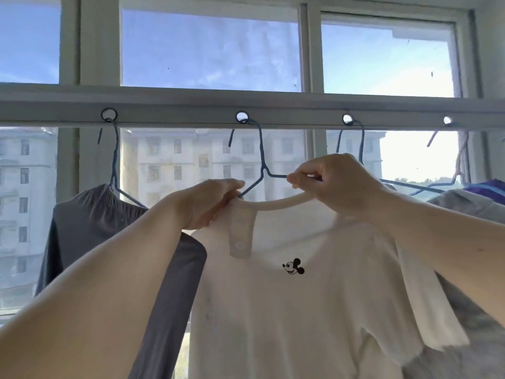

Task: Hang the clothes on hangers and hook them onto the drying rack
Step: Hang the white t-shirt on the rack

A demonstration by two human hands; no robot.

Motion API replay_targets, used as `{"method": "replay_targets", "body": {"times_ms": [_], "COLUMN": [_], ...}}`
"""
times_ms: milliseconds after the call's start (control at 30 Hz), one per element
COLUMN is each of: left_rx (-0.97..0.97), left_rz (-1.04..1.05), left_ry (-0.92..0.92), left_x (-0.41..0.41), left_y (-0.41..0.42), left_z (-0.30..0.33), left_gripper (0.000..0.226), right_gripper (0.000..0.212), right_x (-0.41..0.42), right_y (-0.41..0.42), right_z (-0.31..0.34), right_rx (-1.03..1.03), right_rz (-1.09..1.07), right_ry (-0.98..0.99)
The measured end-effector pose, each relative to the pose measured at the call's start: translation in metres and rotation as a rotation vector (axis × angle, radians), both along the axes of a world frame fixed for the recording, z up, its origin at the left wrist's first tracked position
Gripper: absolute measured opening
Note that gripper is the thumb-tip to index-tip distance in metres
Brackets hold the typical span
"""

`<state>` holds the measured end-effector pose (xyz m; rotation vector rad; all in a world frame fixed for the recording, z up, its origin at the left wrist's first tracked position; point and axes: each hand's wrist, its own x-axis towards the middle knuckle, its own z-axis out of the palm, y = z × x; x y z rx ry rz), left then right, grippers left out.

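White shirt soft, light, limp; blue hanger thin, stiff, already hooked in rack. Left hand grip pinched collar; right hand grip pinched hanger arm. Best hold: neckline edges.

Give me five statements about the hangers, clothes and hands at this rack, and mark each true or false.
1. The blue hanger under the white shirt is hooked into a hole in the rack bar. True.
2. The shirt bears a star print. False: a cartoon mouse head.
3. The right hand pinches the hanger's arm. True.
4. The left hand hangs idle. False: it grips the shirt's collar.
5. The dark grey garment lies folded on a table. False: it hangs from a hanger.
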<state>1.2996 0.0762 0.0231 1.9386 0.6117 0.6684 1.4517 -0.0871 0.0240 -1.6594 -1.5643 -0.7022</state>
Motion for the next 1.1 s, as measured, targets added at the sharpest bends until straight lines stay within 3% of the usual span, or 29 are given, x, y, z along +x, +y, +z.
{"method": "replay_targets", "body": {"times_ms": [200,300,433,600,900,1100], "left_rx": [0.019,0.035,0.147,0.396,0.743,1.056], "left_rz": [0.025,-0.001,0.046,0.297,0.417,0.488], "left_ry": [0.255,0.288,0.36,0.363,0.324,0.05], "left_x": [0.009,0.008,0.006,0.006,-0.008,-0.019], "left_y": [-0.008,-0.009,-0.009,0.0,0.007,-0.013], "left_z": [0.005,0.002,0.005,0.002,0.007,0.006], "left_gripper": [0.036,0.035,0.062,0.059,0.052,0.044], "right_gripper": [0.025,0.026,0.025,0.026,0.032,0.039], "right_x": [0.006,0.01,0.015,0.014,0.006,0.0], "right_y": [-0.013,-0.018,-0.02,-0.019,-0.017,-0.009], "right_z": [0.001,0.002,-0.001,-0.005,-0.004,-0.005], "right_rx": [0.018,0.024,0.027,0.041,0.02,0.057], "right_rz": [0.007,-0.01,-0.019,0.009,-0.154,-0.302], "right_ry": [-0.008,-0.021,-0.01,0.014,-0.088,-0.2]}}
